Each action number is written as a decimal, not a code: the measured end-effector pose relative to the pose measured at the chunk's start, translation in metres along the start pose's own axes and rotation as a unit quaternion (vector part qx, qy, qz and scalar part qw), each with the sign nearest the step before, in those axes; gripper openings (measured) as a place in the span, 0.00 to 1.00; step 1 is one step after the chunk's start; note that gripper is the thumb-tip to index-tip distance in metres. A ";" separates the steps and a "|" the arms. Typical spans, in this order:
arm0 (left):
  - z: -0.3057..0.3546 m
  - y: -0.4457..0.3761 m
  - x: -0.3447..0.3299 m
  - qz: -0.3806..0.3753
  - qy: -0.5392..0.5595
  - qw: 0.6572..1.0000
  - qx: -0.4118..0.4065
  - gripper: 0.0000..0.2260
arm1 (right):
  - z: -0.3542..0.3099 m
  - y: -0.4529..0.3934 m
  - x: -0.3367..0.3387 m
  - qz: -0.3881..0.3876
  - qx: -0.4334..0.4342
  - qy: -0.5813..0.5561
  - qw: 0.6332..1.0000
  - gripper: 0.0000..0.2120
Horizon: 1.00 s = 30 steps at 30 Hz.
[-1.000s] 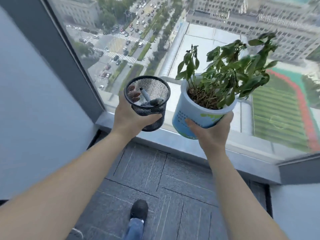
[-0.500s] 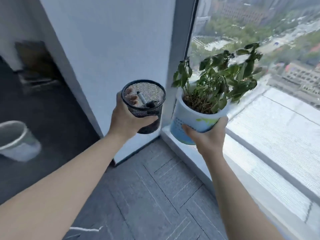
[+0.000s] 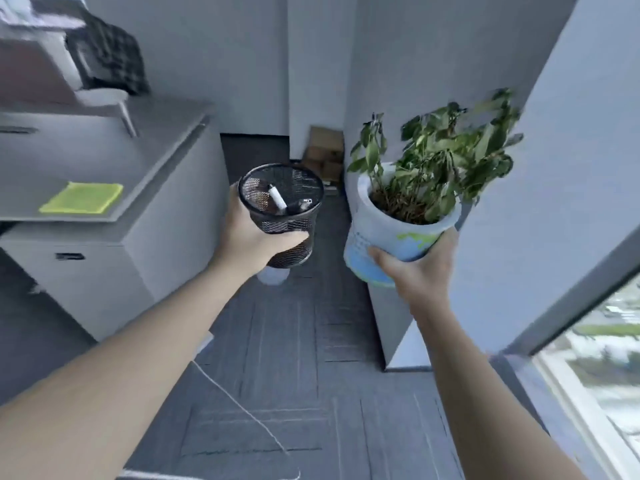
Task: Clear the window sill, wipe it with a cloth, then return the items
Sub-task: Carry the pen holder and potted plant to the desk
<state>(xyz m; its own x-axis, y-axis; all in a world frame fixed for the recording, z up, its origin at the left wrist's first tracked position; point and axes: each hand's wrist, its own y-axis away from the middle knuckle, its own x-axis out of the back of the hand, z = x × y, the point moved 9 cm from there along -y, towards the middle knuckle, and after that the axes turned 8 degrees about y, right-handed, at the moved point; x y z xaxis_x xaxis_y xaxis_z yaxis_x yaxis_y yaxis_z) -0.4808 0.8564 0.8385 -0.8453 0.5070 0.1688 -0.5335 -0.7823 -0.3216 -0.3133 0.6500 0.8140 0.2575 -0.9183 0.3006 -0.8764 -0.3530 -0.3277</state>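
Observation:
My left hand (image 3: pixel 254 242) grips a black mesh pen holder (image 3: pixel 282 206) with a white pen and a dark item inside, held in the air at centre. Beside it my right hand (image 3: pixel 417 270) holds a white and blue plant pot (image 3: pixel 384 237) from below, its green leafy plant (image 3: pixel 446 150) tilted slightly right. A yellow-green cloth (image 3: pixel 83 198) lies flat on a grey cabinet top (image 3: pixel 145 161) to the left. Only the window sill's end (image 3: pixel 526 382) shows at the lower right, beneath the window (image 3: pixel 602 358).
The grey cabinet (image 3: pixel 104 271) stands at left with a white stand and a dark checked item on top. A wall column (image 3: pixel 502 98) rises right of the pot. Cardboard boxes (image 3: pixel 323 154) lean in the far corner. A white cable (image 3: pixel 242 407) trails across the dark carpet tiles.
The view has swung left, away from the window toward the cabinet and room corner. Both hands still hold the pen holder and the plant pot at the same height.

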 end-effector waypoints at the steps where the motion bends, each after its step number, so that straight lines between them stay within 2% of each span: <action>1: -0.003 -0.005 0.033 0.017 -0.007 1.000 0.005 0.37 | -0.015 0.003 -0.032 -0.023 0.004 -0.013 1.000 0.43; 6: -0.025 -0.029 0.180 0.103 -0.035 0.994 0.011 0.43 | -0.083 0.016 -0.177 -0.105 0.037 -0.053 0.992 0.43; 9: -0.040 -0.042 0.253 0.161 -0.049 0.985 0.028 0.40 | -0.113 0.023 -0.253 -0.144 0.053 -0.064 0.986 0.44; 13: -0.063 -0.071 0.334 0.211 -0.056 0.975 0.039 0.42 | -0.145 0.019 -0.349 -0.188 0.077 -0.069 0.977 0.45; 20: -0.106 -0.147 0.445 0.285 -0.089 0.953 0.044 0.38 | -0.193 -0.016 -0.503 -0.254 0.104 -0.099 0.957 0.42; 23: -0.124 -0.176 0.483 0.302 -0.099 0.946 0.056 0.43 | -0.209 -0.025 -0.556 -0.274 0.108 -0.102 0.950 0.40; 25: -0.138 -0.194 0.507 0.318 -0.092 0.942 0.060 0.44 | -0.217 -0.030 -0.591 -0.283 0.114 -0.098 0.947 0.40; 30: -0.191 -0.244 0.562 0.314 -0.107 0.940 0.074 0.38 | -0.221 -0.038 -0.683 -0.297 0.103 -0.095 0.945 0.41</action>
<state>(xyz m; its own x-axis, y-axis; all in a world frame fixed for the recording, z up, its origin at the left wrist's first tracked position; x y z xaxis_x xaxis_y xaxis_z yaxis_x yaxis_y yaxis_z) -0.8192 1.4017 0.8335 -0.9735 -0.1440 0.1777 0.0879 -0.9527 -0.2910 -0.5460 1.3299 0.8194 0.7641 -0.5565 0.3261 -0.4622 -0.8251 -0.3251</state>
